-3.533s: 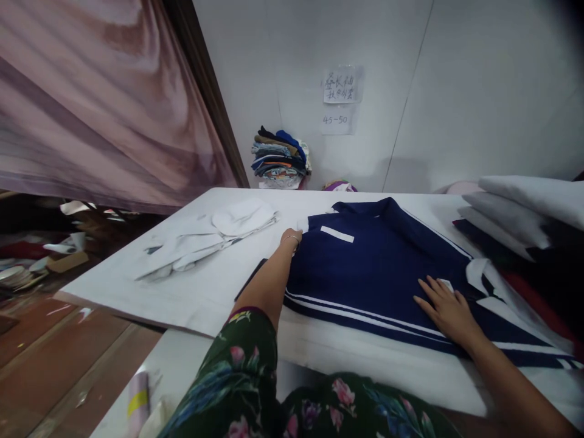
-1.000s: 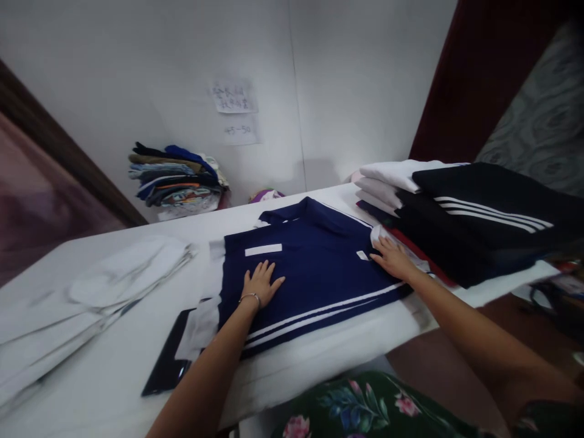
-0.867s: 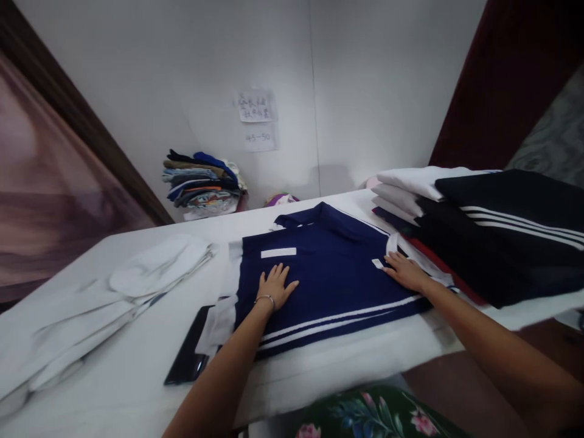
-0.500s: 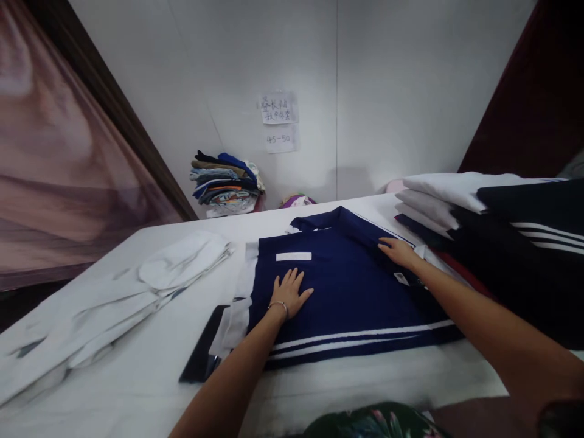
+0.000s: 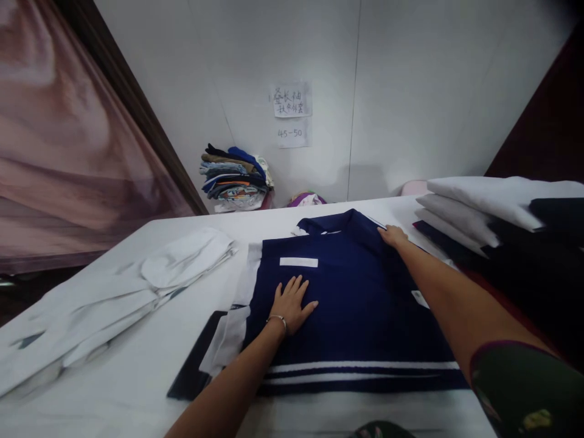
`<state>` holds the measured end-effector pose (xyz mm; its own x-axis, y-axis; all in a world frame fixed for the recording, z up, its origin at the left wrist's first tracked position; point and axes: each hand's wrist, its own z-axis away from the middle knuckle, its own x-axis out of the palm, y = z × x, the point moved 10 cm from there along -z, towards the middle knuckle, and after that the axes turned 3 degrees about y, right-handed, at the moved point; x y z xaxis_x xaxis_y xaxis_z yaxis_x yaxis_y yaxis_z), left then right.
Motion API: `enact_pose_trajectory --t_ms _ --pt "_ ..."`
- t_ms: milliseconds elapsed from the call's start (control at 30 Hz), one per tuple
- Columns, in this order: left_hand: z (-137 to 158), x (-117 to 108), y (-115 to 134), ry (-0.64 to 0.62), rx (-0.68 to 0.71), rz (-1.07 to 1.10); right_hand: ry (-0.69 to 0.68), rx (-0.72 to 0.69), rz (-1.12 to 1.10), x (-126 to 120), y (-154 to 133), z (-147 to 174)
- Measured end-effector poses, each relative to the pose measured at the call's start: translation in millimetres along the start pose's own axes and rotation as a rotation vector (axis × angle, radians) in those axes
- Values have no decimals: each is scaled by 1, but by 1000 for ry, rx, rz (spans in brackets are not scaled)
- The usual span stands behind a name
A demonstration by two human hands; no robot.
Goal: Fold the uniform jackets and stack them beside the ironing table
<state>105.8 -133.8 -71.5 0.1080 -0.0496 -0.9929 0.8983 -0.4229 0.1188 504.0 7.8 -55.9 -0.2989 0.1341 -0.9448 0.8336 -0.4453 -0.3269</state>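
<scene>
A navy garment (image 5: 360, 310) with white stripes along its near edge lies spread on the white table (image 5: 137, 365). My left hand (image 5: 291, 304), with a bracelet at the wrist, rests flat on it, fingers spread, just below a white rectangular strip (image 5: 298, 262). At the far right, my right hand (image 5: 393, 236) has its fingers closed on the garment's upper edge, by the white-striped part. A small white label (image 5: 420, 298) shows under the right forearm. White cloth (image 5: 228, 337) and a flat black piece (image 5: 194, 359) stick out at the garment's left.
A crumpled white garment (image 5: 182, 261) stretches along the left side of the table. Folded white and grey clothes (image 5: 474, 201) are piled at the right, with dark ones beside them. Another stack of folded clothes (image 5: 235, 179) stands behind the table, below handwritten paper signs (image 5: 292, 112) on the wall.
My right hand has moved up and left along the garment's right edge, from lying over it to gripping it. My left hand stays flat on the cloth. The view has shifted slightly.
</scene>
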Motion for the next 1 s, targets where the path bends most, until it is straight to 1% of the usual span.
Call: enact_pose_trajectory --t_ms 67,133,300,467,567,667,700,767,833,867,933,1000 --pt "0 0 0 -2 -2 -1 -31 61 -6 6 6 -11" --pt "0 0 -1 -4 -1 -1 -62 79 -30 13 4 -20" --pt "2 -1 -1 -5 0 9 -65 39 -136 18 -16 -36" --pt "3 -3 1 -3 -1 10 -114 -6 -356 19 -39 -35" --pt "3 -3 1 -3 3 11 -81 -50 -573 1 -54 -25" --pt "3 -2 2 11 13 7 -2 -99 -803 -35 -59 -7" --pt "3 -2 2 17 15 5 16 -121 -916 -50 -58 1" --pt "2 -2 2 28 16 2 19 -174 -1216 -80 -49 20" --pt "2 -1 2 35 17 4 -27 -219 -1516 -103 -31 43" --pt "1 -1 2 38 18 7 -62 -225 -1601 -110 -20 55" --pt "1 0 2 41 19 16 -147 -171 -1646 -109 5 79" --pt "1 1 3 43 18 28 -238 -31 -1635 -91 32 102"
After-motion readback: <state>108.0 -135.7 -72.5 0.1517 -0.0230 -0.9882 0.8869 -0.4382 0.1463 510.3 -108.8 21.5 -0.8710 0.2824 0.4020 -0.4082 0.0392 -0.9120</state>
